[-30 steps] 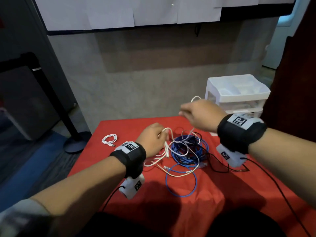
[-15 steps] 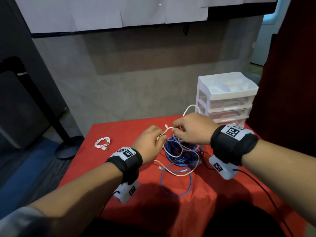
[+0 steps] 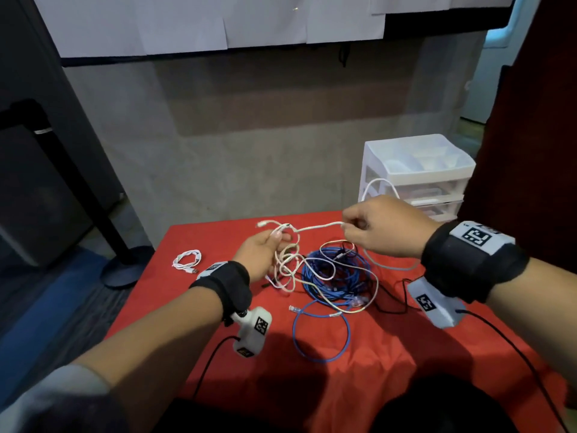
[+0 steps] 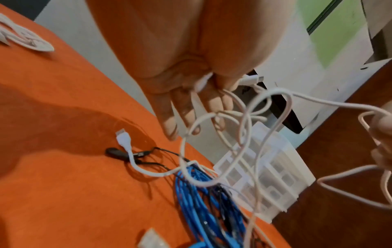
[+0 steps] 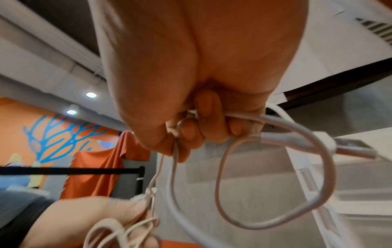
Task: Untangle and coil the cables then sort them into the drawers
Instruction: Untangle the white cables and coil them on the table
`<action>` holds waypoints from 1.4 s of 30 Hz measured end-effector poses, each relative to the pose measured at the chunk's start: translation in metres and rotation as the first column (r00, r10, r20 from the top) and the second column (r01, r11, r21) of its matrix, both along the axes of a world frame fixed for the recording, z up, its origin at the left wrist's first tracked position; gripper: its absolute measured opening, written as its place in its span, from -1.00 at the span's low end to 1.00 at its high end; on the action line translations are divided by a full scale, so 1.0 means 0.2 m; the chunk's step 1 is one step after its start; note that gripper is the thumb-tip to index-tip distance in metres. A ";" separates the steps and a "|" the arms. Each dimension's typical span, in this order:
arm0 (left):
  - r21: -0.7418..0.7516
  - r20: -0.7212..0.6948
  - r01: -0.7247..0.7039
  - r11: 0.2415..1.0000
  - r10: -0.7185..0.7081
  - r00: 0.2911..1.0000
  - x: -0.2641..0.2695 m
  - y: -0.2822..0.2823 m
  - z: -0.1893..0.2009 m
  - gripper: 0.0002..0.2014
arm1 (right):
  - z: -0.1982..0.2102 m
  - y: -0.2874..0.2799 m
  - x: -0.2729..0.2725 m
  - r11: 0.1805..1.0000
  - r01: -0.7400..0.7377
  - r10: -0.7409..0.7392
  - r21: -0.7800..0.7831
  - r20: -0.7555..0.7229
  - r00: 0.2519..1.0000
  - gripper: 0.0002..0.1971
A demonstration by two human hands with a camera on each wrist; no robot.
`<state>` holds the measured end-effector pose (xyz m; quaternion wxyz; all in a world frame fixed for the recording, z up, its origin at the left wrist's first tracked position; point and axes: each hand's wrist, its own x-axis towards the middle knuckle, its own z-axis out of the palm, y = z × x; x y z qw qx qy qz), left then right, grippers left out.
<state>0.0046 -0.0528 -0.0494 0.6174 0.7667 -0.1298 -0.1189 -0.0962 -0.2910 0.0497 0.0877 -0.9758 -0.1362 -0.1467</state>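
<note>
A tangle of cables lies mid-table: a blue coil [image 3: 337, 276], thin black leads [image 3: 387, 298] and a long white cable [image 3: 315, 228] looped through it. My left hand [image 3: 265, 248] pinches the white cable near one end, its other fingers straight [image 4: 169, 120]. My right hand [image 3: 374, 226] grips the same white cable [image 5: 275, 120] farther along, with a loop [image 3: 379, 185] arching over its back. The stretch between the hands hangs above the pile. A white drawer unit [image 3: 415, 179] stands at the back right. The white cable's USB plug [image 4: 123, 139] rests on the cloth.
A small coiled white cable [image 3: 187, 260] lies at the table's left edge. A loose blue loop [image 3: 321, 332] spreads in front of the pile. The red cloth [image 3: 374, 385] covers the table. A black stanchion base [image 3: 121, 270] stands on the floor at left.
My hands have drawn apart, the right one rising to the right and pulling a length of white cable taut out of the pile. The left hand stays at the tangle's left side.
</note>
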 end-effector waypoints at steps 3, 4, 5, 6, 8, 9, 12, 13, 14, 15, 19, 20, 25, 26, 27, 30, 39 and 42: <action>-0.051 -0.208 -0.086 0.995 0.073 0.975 0.03 0.06 0.00 -0.76 | 0.06 -0.07 -0.01 0.996 0.021 -0.024 0.085 0.032 0.999 -0.62; -0.065 -0.249 -0.101 0.993 0.082 0.965 0.03 0.08 0.00 -0.77 | 0.08 -0.08 -0.01 0.995 0.017 -0.020 0.102 0.028 0.999 -0.61; -0.047 -0.259 -0.103 0.994 0.087 0.962 0.03 0.09 0.00 -0.78 | 0.09 -0.09 -0.02 0.995 0.011 -0.013 0.100 0.018 1.000 -0.61; -0.027 -0.269 -0.091 0.995 0.081 0.960 0.02 0.10 0.01 -0.78 | 0.10 -0.09 -0.02 0.996 0.009 -0.010 0.088 0.008 1.000 -0.61; 0.037 -0.241 -0.090 0.995 0.096 0.966 0.03 0.10 0.01 -0.78 | 0.09 -0.10 -0.02 0.996 0.031 -0.032 0.081 0.009 0.999 -0.62; 0.081 -0.203 -0.103 0.991 0.118 0.972 0.04 0.10 -0.01 -0.78 | 0.09 -0.10 -0.01 0.995 0.052 -0.054 0.091 0.024 0.998 -0.63; 0.203 -0.077 -0.150 0.968 0.169 0.983 0.06 0.16 -0.08 -0.75 | 0.08 -0.14 0.02 0.981 0.136 -0.146 0.138 0.067 0.987 -0.65; 0.273 -0.020 -0.152 0.950 0.164 0.986 0.06 0.17 -0.11 -0.78 | 0.07 -0.14 0.02 0.979 0.140 -0.150 0.146 0.058 0.987 -0.64; 0.344 0.043 -0.147 0.927 0.141 0.989 0.06 0.18 -0.13 -0.83 | 0.06 -0.13 0.02 0.981 0.133 -0.139 0.140 0.038 0.990 -0.61; 0.372 0.085 -0.140 0.918 0.116 0.990 0.05 0.18 -0.13 -0.86 | 0.05 -0.11 0.02 0.984 0.125 -0.128 0.128 0.018 0.992 -0.59; 0.278 0.288 -0.188 0.942 0.106 0.952 -0.03 0.09 -0.06 -0.68 | 0.02 -0.07 0.04 0.981 0.111 -0.115 0.159 0.018 0.993 -0.55; 0.268 0.381 -0.193 0.944 0.080 0.921 -0.06 0.05 -0.03 -0.77 | 0.02 -0.06 0.06 0.979 0.104 -0.109 0.173 0.020 0.994 -0.55; 0.511 0.470 -0.019 0.859 -0.260 0.843 -0.20 -0.13 0.05 -0.68 | 0.04 0.04 0.07 0.971 0.084 -0.091 0.223 0.024 0.996 -0.60; 0.534 0.429 0.017 0.845 -0.288 0.856 -0.20 -0.15 0.04 -0.66 | 0.06 0.05 0.07 0.966 0.086 -0.100 0.242 0.045 0.994 -0.60; 0.529 0.398 0.031 0.848 -0.280 0.874 -0.20 -0.17 0.03 -0.64 | 0.09 0.05 0.07 0.960 0.097 -0.121 0.263 0.076 0.990 -0.61; 0.499 0.391 -0.040 0.866 -0.184 0.902 -0.17 -0.17 0.00 -0.57 | 0.17 0.00 0.08 0.914 0.167 -0.259 0.370 0.215 0.942 -0.65; 0.692 0.182 -0.151 0.705 0.032 0.983 -0.04 0.14 -0.11 -0.70 | 0.34 -0.20 0.06 0.738 0.189 -0.395 0.648 0.188 0.899 -0.67; 0.493 0.049 -0.140 0.858 0.133 0.990 -0.05 0.11 -0.04 -0.29 | 0.26 -0.12 0.05 0.810 0.176 -0.291 0.559 0.122 0.949 -0.67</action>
